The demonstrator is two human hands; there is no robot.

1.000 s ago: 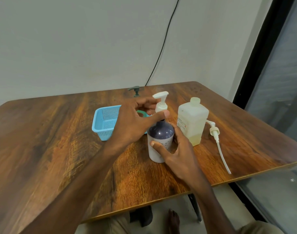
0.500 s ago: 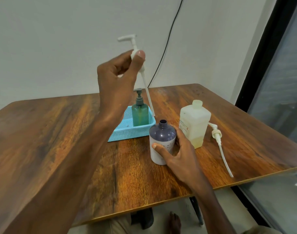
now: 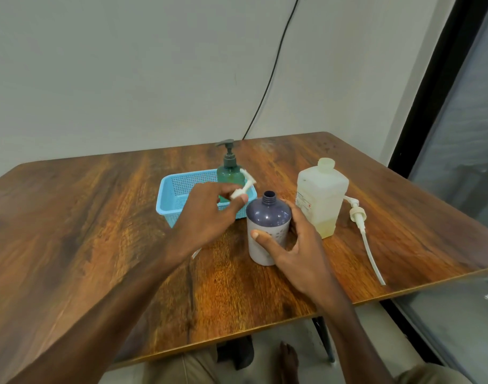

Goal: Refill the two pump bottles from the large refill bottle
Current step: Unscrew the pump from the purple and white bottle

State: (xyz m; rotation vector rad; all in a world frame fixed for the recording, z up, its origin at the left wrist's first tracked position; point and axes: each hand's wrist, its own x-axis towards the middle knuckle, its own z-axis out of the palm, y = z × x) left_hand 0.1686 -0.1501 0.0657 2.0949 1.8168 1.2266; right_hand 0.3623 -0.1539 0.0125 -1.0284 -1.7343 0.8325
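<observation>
A purple-topped pump bottle (image 3: 267,217) stands uncapped at mid-table, its neck bare. My right hand (image 3: 298,245) grips its lower body from the right. My left hand (image 3: 209,217) holds that bottle's white pump head (image 3: 244,188) low, just left of the bottle, tilted; the tube's tip shows under my wrist. A green pump bottle (image 3: 230,173) with its dark pump on stands in the blue basket (image 3: 176,195). The large translucent refill bottle (image 3: 320,195), uncapped, holds a little yellowish liquid and stands right of the purple bottle.
A second white pump with a long tube (image 3: 362,225) lies on the wooden table (image 3: 71,217) right of the refill bottle, near the front right edge. A black cable (image 3: 267,79) runs down the wall behind. A window frame borders the right side.
My left hand lifted the white pump out of the purple bottle, raised it high, then brought it down to the table left of the bottle. My right hand kept holding the bottle.
</observation>
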